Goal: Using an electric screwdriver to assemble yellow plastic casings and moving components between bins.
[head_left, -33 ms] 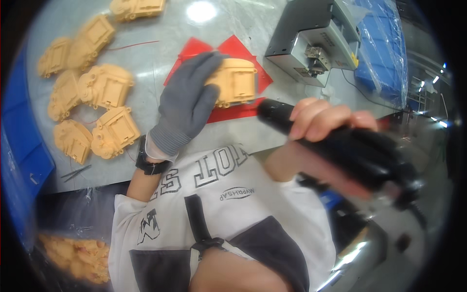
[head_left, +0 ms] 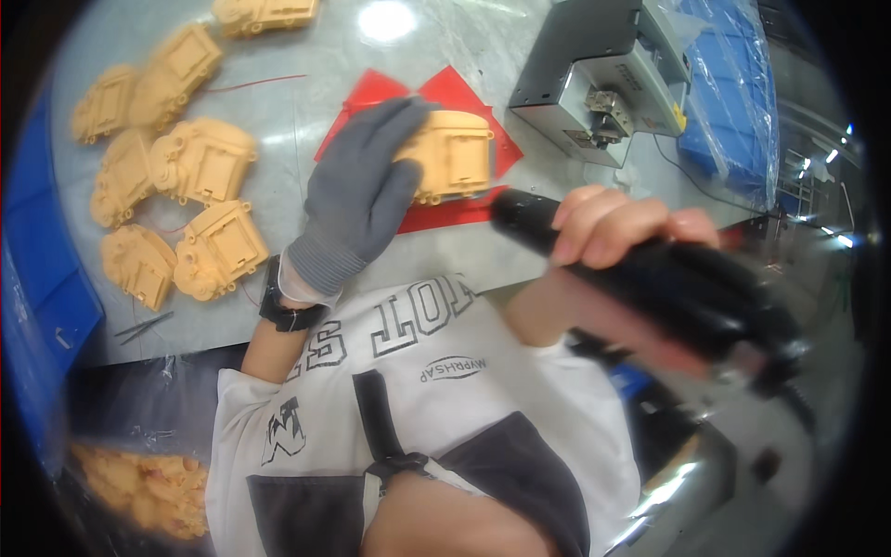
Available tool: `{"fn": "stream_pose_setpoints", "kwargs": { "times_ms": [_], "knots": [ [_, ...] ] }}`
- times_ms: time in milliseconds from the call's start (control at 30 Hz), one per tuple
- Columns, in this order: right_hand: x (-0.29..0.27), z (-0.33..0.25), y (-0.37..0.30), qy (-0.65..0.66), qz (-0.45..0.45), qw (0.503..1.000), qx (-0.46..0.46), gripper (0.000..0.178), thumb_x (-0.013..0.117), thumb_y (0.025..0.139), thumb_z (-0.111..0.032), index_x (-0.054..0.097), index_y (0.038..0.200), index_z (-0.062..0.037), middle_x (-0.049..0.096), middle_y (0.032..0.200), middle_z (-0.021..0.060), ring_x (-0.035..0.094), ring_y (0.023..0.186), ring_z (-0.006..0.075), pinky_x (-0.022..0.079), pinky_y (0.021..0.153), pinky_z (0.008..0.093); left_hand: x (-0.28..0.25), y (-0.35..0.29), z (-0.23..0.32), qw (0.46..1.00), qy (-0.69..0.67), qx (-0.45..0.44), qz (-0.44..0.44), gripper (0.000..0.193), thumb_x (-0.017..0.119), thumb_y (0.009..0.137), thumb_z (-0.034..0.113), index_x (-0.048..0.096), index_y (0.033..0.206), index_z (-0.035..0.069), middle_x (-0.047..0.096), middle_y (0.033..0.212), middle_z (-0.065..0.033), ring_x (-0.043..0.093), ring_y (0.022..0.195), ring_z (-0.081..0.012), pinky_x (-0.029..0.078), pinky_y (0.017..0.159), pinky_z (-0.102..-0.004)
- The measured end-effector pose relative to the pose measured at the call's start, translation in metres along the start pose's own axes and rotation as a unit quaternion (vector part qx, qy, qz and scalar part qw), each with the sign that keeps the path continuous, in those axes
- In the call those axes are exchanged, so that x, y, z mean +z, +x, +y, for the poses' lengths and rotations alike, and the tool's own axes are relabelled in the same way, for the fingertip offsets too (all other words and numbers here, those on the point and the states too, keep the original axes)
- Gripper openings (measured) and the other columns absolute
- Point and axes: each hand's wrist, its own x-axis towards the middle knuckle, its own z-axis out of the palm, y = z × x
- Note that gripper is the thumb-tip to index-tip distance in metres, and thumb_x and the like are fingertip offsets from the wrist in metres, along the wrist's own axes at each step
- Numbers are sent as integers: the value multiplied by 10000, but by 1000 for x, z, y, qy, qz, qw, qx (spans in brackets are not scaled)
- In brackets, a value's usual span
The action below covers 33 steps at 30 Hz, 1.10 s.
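Note:
My left hand point(head_left: 362, 176), in a grey knit glove, grips the left side of a yellow plastic housing point(head_left: 457, 156). The housing lies over red sheets point(head_left: 436, 218) on the table, and its left part is hidden under my fingers. My bare right hand point(head_left: 631, 227) is wrapped around a thick black tool that looks like an electric screwdriver point(head_left: 682, 288). It is held slanting, with its narrower front end close to the housing's lower right corner. Whether the tip touches the housing I cannot make out. The tool's rear end is blurred.
Several more yellow housings point(head_left: 209, 162) lie at the left of the metal table, with tweezers point(head_left: 144, 327) near its front edge. A grey machine point(head_left: 594, 84) stands at the back right beside a plastic-covered blue bin point(head_left: 729, 102). Blue bins point(head_left: 42, 213) line the far left.

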Motion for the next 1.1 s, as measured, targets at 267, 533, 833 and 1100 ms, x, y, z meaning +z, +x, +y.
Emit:
{"fn": "stream_pose_setpoints", "kwargs": {
  "times_ms": [267, 533, 833, 1100],
  "knots": [
    [-4, 11, -2, 5, -34, 999, 14, 960, 547, 619, -750, 350, 1110, 51, 518, 663, 154, 497, 485, 240, 428, 439, 326, 0, 1, -3, 1000, -13, -6, 3, 371, 506, 830, 135, 497, 1175, -1, 514, 1165, -200, 511, 1045, -348, 416, 882, -380],
    [-4, 9, -4, -8, 16, 1000, 15, 911, 534, 650, -734, 348, 1119, 24, 515, 676, 152, 472, 479, 227, 402, 432, 319, 0, 1, -4, 1000, -23, -14, -14, 384, 508, 818, 130, 489, 1181, 7, 503, 1167, -206, 513, 1026, -358, 420, 870, -386],
    [2, 6, 0, -62, -33, 993, 98, 836, 524, 658, -745, 389, 1113, -57, 485, 671, 76, 446, 453, 185, 373, 492, 326, 0, 0, -8, 1000, -24, -17, -11, 391, 520, 802, 124, 497, 1180, 24, 496, 1153, -223, 524, 982, -370, 429, 845, -393],
    [-1, 10, -4, -57, -47, 994, 78, 854, 526, 657, -743, 384, 1123, -42, 494, 672, 102, 460, 462, 209, 380, 488, 339, 1, 4, -6, 1000, -29, -2, -5, 399, 529, 794, 120, 501, 1181, 25, 500, 1161, -211, 529, 989, -362, 433, 846, -384]
  ]
}}
